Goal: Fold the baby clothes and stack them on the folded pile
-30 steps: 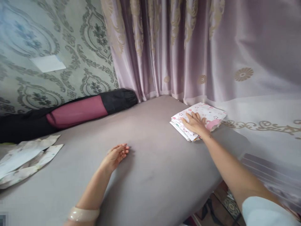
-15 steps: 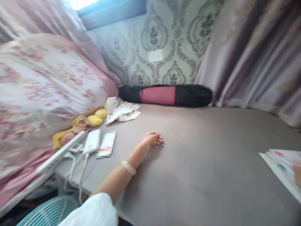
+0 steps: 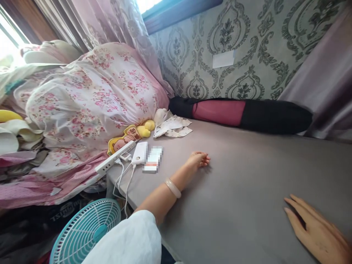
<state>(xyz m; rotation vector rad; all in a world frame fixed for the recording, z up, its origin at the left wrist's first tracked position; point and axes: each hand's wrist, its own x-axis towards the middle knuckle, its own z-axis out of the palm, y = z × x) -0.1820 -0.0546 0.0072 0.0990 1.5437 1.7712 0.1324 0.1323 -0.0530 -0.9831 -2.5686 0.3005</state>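
My left hand [image 3: 198,160] rests on the grey tabletop [image 3: 236,190], its fingers curled loosely inward and nothing visible in them. A pale bangle [image 3: 173,188] circles that wrist. To the left of this hand lies a pixelated phone-like rectangle [image 3: 153,159], beside a white box-shaped device [image 3: 140,153] with a cable. At the lower right, my right hand [image 3: 316,229] is over the tabletop with fingers stretched forward and thumb apart, holding nothing that I can see. Whether its palm touches the surface cannot be told.
A white power strip [image 3: 115,157] with cables lines the table's left edge, near yellow plush toys [image 3: 145,129] and a crumpled cloth [image 3: 172,126]. A long black and red bag [image 3: 220,112] lies along the wall. Below left stands a turquoise fan [image 3: 85,227]; floral bedding [image 3: 96,95] is heaped behind.
The view has swung left, bringing more bedding and the fan into sight. The papers by my right hand have left the view, and that hand now shows bare. My left hand stays put.
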